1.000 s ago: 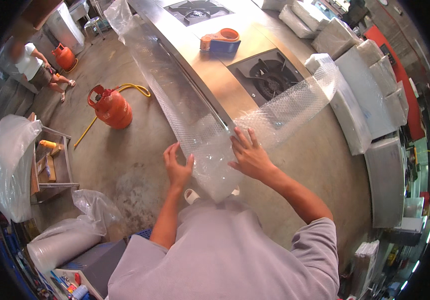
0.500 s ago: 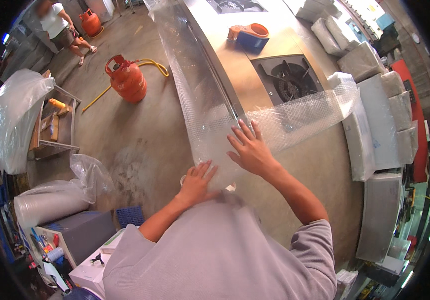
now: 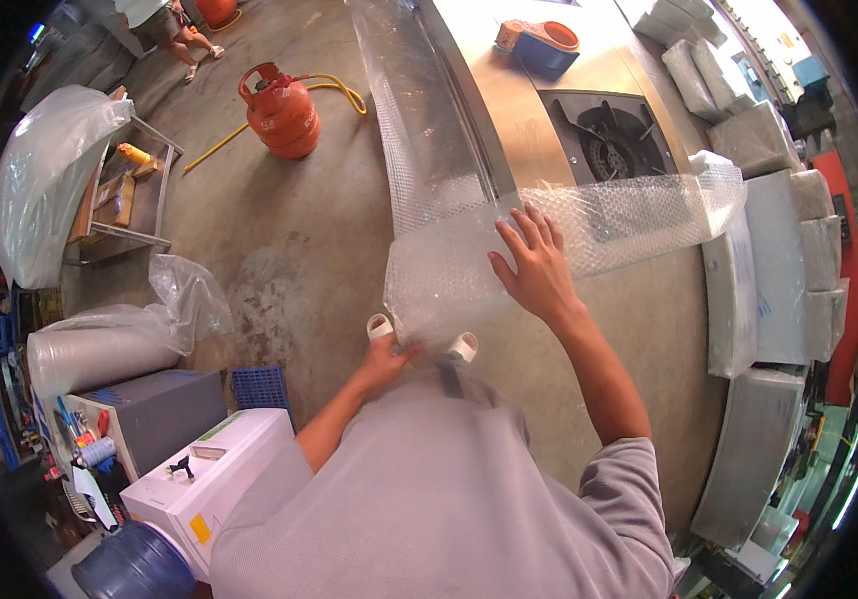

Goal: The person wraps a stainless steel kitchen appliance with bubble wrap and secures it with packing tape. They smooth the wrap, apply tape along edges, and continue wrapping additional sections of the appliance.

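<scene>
Clear bubble wrap (image 3: 449, 270) drapes over the front of a stainless steel stove (image 3: 524, 140). One strip of it runs right across the counter, below a black burner (image 3: 608, 145). My right hand (image 3: 544, 270) lies on the wrap near the stove's front corner, open with its fingers apart. Lower down, close to my body, my left hand (image 3: 384, 363) is closed at the near edge of the wrap; its fingertips are partly hidden and slightly blurred. A blue tape dispenser with a brown roll of tape (image 3: 546, 50) sits on the counter behind the burner.
An orange gas cylinder (image 3: 281, 115) with a yellow hose stands on the floor at left, a person (image 3: 174, 35) beyond. Plastic-covered racking (image 3: 124, 190), a wrapped roll (image 3: 104, 349) and a white box (image 3: 214, 469) line the left. Wrapped panels (image 3: 773, 270) stand at right.
My left hand has come off the wrap's surface and moved down to its near edge, its fingers closing. My right hand stays on the wrap. The whole view has shifted slightly.
</scene>
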`<control>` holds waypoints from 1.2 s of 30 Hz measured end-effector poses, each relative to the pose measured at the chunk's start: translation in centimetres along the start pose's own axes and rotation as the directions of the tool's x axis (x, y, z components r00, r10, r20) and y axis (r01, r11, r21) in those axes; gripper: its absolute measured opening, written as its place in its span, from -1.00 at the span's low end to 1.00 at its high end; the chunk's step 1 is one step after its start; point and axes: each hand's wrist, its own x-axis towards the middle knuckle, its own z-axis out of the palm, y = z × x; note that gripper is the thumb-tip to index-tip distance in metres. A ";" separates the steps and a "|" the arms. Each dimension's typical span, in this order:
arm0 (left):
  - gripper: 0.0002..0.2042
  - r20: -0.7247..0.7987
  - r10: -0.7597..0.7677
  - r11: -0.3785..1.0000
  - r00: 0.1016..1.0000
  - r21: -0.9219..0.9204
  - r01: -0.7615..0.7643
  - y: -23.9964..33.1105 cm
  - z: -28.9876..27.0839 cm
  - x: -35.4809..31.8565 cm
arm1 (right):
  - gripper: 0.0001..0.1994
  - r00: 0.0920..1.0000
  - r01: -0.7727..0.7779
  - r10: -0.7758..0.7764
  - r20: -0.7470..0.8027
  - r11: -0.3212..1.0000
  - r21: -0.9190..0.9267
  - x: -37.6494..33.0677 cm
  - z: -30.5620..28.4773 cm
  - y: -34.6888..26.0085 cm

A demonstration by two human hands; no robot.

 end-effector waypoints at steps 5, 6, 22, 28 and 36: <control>-0.58 0.051 -0.165 0.927 0.985 -0.333 0.173 -2.0 -2.8 -3.2 | -0.55 1.000 -0.002 0.001 0.019 1.000 0.030 -0.4 0.3 0.5; -0.58 -0.002 -0.245 0.877 0.969 -0.427 0.221 -1.3 -2.9 -3.1 | -0.55 1.000 -0.011 0.010 0.023 0.999 0.037 -0.4 0.2 0.6; -0.54 -0.223 0.339 0.835 0.914 0.519 -0.183 7.3 0.6 -1.3 | -0.61 0.810 0.434 -0.262 0.525 0.870 -0.235 -4.2 0.5 -2.9; -0.53 -0.133 0.481 0.811 0.867 0.444 -0.382 3.7 -1.8 4.4 | -0.65 0.716 0.250 -0.101 0.691 0.961 -0.118 -2.4 0.2 -2.3; -0.57 -0.049 0.193 0.981 0.980 0.012 -0.192 4.2 -6.5 19.1 | -0.55 0.961 0.244 -0.250 0.123 0.968 0.056 -1.9 -1.3 -4.3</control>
